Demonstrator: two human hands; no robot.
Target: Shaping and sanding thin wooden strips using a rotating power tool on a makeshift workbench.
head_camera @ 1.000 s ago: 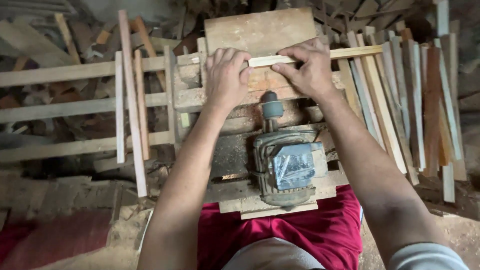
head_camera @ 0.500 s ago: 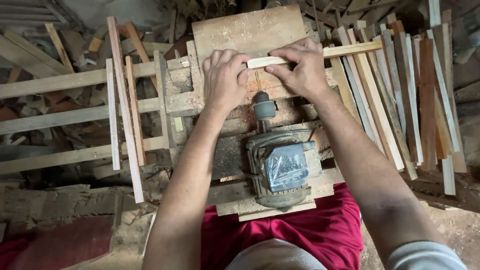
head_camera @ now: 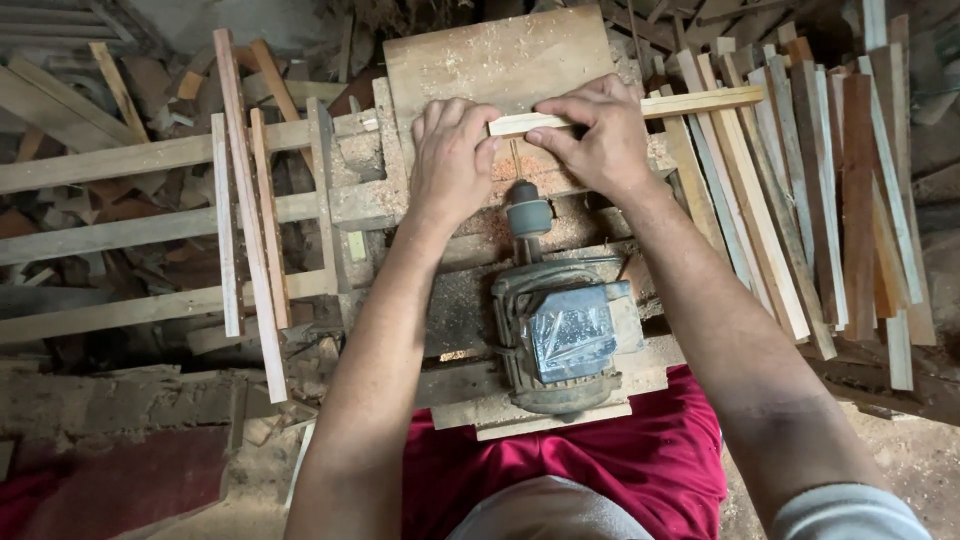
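Observation:
Both my hands press a thin pale wooden strip (head_camera: 700, 101) flat across a dusty wooden work table (head_camera: 490, 60). My left hand (head_camera: 450, 155) grips the strip's left end with fingers curled over it. My right hand (head_camera: 595, 135) pinches the strip a little further right; the rest of the strip sticks out to the right. Just below my hands the shaft and chuck (head_camera: 528, 215) of a grey electric motor (head_camera: 560, 335) point at the strip. The motor is bolted to the bench near my body.
Several long wooden slats (head_camera: 830, 200) lean in a pile at the right. A rough frame of wooden bars (head_camera: 250, 200) with loose sticks lies at the left. Sawdust and offcuts cover the ground. My red shorts (head_camera: 600, 470) show at the bottom.
The strip has slid to the left under my hands, so less of it sticks out at the right. My hands stay in place on the table.

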